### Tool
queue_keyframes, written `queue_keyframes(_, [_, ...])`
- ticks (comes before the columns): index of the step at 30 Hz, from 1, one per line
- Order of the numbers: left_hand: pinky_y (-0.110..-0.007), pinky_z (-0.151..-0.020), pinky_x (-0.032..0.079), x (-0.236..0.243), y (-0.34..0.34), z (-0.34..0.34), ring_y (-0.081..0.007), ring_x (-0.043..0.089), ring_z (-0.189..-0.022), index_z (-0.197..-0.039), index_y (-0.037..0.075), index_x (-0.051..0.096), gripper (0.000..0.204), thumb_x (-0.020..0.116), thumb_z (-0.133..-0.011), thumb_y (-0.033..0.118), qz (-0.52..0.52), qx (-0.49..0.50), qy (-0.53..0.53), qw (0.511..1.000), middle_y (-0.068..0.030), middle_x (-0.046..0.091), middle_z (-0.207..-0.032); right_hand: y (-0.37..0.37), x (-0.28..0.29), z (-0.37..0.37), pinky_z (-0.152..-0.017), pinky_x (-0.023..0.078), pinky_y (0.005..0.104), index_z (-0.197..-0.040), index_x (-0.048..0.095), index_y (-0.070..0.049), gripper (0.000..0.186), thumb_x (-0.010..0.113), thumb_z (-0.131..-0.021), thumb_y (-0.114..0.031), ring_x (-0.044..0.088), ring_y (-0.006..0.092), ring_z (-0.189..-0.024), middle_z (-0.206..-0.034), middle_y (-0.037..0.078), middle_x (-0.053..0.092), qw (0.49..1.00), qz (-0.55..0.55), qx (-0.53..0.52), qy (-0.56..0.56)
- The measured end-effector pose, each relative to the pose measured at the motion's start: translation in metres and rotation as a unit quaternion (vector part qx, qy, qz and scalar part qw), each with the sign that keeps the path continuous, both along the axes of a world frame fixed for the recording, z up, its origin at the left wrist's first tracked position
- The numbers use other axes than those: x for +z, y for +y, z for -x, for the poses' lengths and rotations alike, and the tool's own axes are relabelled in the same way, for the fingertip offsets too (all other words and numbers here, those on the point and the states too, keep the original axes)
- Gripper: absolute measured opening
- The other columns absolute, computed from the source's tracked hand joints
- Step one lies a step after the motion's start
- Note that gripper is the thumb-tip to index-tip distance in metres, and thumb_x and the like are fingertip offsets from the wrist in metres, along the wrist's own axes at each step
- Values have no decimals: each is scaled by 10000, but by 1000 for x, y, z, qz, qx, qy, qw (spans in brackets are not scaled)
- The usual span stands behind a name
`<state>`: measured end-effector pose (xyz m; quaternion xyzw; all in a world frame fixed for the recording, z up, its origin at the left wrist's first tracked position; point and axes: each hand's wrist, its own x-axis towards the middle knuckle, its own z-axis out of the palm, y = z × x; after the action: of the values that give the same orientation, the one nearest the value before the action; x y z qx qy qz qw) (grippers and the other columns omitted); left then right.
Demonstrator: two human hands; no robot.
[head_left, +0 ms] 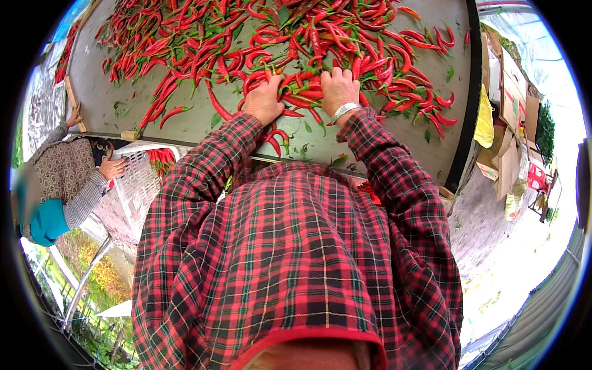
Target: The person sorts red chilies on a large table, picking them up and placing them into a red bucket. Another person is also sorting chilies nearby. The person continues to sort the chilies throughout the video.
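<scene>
Red chili peppers (209,46) with green stems lie heaped over the far and middle part of a grey table (394,145). My left hand (263,100) is closed at the near edge of the heap, its fingers curled down on chili peppers. A short way to its right, my right hand (340,89), with a silvery band at the wrist, is likewise curled over chili peppers. The fingertips of both are hidden. Between the two hands several peppers (302,100) lie loose, and a few more (275,140) rest just in front of my body.
At the left another person's hand (113,166) is by a white plastic crate (139,179) holding red peppers; their other hand (74,116) touches the table's wooden edge strip (71,92). Cardboard boxes (509,92) and a yellow bag (484,123) stand beyond the dark right edge. Green leaf bits are scattered about.
</scene>
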<state>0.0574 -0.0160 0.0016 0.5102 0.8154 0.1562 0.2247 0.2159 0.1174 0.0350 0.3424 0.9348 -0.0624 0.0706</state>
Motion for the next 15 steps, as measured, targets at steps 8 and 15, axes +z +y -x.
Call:
queue_keyframes(8, [-292, -612, 505, 25, 16, 37, -132, 595, -698, -1102, 37, 561, 403, 651, -710, 62, -162, 229, -418, 864, -53, 630, -856, 4, -8, -46, -769, 430, 452, -1031, 563, -110, 287, 617, -751, -78, 541, 290, -991, -1040, 68, 541, 989, 57, 67, 117])
queue_keyframes(15, [-300, -693, 514, 52, 100, 27, -169, 620, -736, -1114, 45, 568, 357, 626, -762, 46, -216, 198, -529, 797, -65, 640, -896, 15, -3, -28, -777, 447, 472, -1056, 575, -84, 367, 687, -707, -107, 583, 314, -957, -1044, 116, 546, 996, 90, 18, -8])
